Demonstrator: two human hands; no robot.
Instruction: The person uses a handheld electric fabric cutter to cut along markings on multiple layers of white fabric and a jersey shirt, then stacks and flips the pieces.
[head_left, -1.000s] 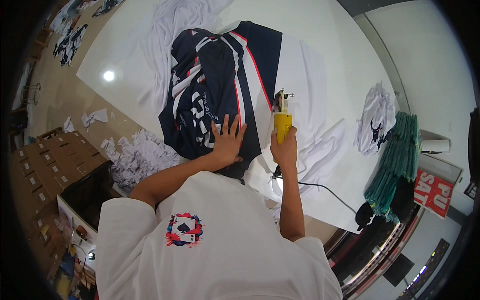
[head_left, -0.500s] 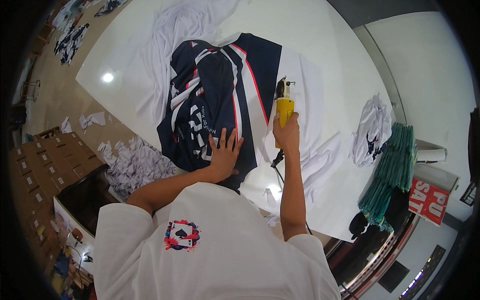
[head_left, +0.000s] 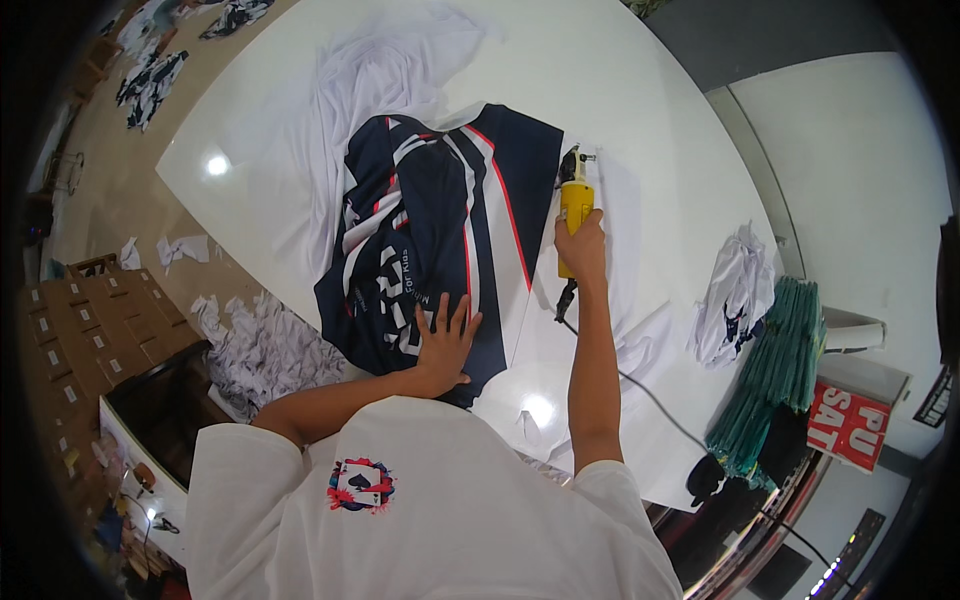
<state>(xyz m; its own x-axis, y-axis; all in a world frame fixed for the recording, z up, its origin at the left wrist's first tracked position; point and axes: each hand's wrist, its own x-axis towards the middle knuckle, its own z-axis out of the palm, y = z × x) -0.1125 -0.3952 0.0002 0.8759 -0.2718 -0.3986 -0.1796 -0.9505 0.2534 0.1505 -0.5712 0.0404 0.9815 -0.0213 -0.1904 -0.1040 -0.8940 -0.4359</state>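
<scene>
Head view: navy, white-and-red-striped jersey (head_left: 433,190) under splayed left grip (head_left: 446,348), yellow cutter (head_left: 576,200) in clenched right grip (head_left: 583,246).

1. Left hand (head_left: 445,345): near centre, at 7 o'clock; palm down, fingers (head_left: 442,318) spread and pointing to 12 o'clock, thumb (head_left: 459,379) toward 3 o'clock.
2. Left forearm (head_left: 350,402): runs in from 8 o'clock; wrist bent.
3. Right hand (head_left: 583,248): at 2 o'clock; closed in a grip.
4. Right forearm (head_left: 594,380): rises from 5 o'clock, aligned toward 12 o'clock.
</scene>
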